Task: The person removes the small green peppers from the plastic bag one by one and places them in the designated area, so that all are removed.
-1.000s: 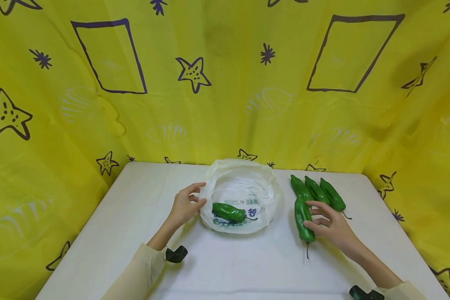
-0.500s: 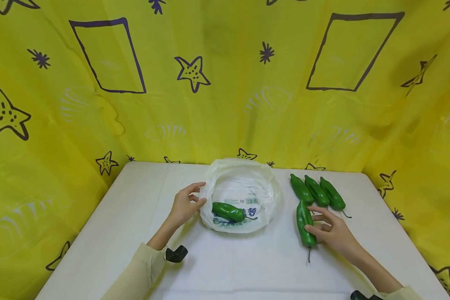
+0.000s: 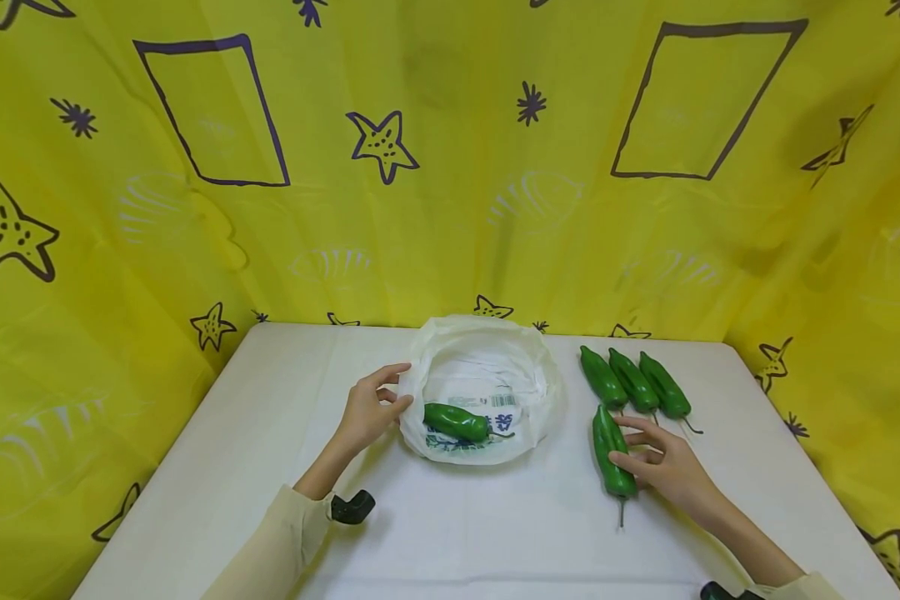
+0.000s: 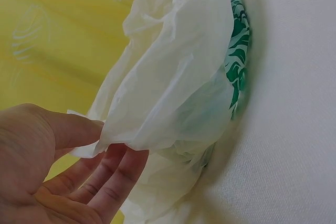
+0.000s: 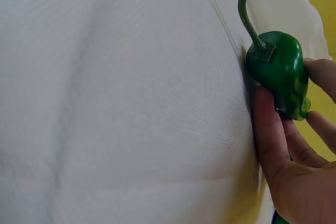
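My left hand pinches the left side of the rolled-open rim of a whitish plastic bag; the left wrist view shows its thin film between thumb and fingers. One green pepper lies inside the bag, stem toward the right. On the right, my right hand holds another green pepper between thumb and fingers, its stem pointing toward me. In the right wrist view that pepper is close to the white cloth. Just beyond it, three more green peppers lie side by side.
A white cloth covers the table under everything. Yellow curtains with starfish drawings rise behind the table and on both sides. Each wrist carries a small black device.
My right hand has drawn its pepper slightly toward me, so a gap now shows between it and the row of three. The left hand and the bag have stayed put.
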Action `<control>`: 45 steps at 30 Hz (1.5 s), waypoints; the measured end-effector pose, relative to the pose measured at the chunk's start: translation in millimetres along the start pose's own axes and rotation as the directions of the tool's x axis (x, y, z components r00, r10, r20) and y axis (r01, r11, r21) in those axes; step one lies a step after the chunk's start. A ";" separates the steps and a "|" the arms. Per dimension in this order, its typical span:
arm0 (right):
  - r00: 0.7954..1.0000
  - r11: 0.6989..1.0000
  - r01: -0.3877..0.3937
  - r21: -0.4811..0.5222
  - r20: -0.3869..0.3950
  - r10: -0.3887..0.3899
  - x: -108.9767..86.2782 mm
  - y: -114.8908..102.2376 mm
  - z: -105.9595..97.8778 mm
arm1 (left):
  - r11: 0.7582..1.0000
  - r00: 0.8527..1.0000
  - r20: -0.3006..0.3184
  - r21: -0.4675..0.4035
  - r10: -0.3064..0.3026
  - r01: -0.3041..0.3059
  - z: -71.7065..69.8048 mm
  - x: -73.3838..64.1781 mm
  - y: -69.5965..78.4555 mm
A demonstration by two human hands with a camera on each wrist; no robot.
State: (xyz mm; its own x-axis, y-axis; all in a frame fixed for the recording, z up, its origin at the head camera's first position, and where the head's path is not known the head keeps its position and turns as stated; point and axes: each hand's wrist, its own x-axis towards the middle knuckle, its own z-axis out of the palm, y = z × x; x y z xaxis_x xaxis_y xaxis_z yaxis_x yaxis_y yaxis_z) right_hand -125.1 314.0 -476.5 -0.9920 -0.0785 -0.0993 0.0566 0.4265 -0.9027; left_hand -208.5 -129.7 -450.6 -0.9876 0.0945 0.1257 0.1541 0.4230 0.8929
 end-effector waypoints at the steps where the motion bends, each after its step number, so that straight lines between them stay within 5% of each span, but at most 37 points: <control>1: 1.000 1.000 -0.007 0.006 0.001 0.007 0.0 -0.1 0.1 | 1.000 1.000 -0.001 -0.002 0.002 -0.002 0.0 0.3 -0.2; 45: 0.998 0.996 -0.019 -0.091 0.058 0.024 -1.6 -7.1 -1.3 | 1.000 1.000 0.006 -0.008 0.009 -0.009 -1.2 -0.6 -0.3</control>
State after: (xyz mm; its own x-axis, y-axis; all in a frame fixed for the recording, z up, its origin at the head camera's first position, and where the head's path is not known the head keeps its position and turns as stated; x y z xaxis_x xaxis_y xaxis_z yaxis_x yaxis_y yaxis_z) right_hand -124.1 312.3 -469.5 -0.9821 -0.1200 -0.1451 0.0648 0.5084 -0.8587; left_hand -208.0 -131.0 -450.4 -0.9860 0.1038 0.1306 0.1623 0.4149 0.8953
